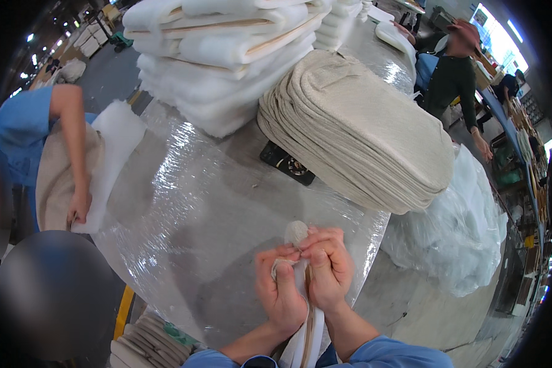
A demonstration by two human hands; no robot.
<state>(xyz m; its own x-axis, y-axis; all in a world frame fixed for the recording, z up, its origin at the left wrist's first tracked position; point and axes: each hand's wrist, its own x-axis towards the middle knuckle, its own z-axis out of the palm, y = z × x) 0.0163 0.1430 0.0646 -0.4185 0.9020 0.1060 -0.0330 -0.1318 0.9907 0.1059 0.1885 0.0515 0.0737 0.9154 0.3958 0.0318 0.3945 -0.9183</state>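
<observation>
Beige fabric is bunched between two tightly curled fists, the left hand and the right hand, thumbs turned toward the body; whether the fingers also clamp the padding strip beneath is hidden. That strip, white with a tan core along its edge, lies on the near side of the stack of beige covers, its upper end at the fists. Its long axis points roughly at the stack, the rest trailing away from it between the forearms toward the person's body, so the handling seems to turn on that line, cloth at the stack-facing end. The right hand is slightly nearer the stack, though both meet at the cloth. Under the stack's left edge pokes a dark flat object; left of and beyond the stack rises the pile of white padding. Right of it and nearer the body bulges clear plastic sheeting. Well left of the stack, a co-worker's hand grips another beige cover; beyond the stack to the right stands a second co-worker.
</observation>
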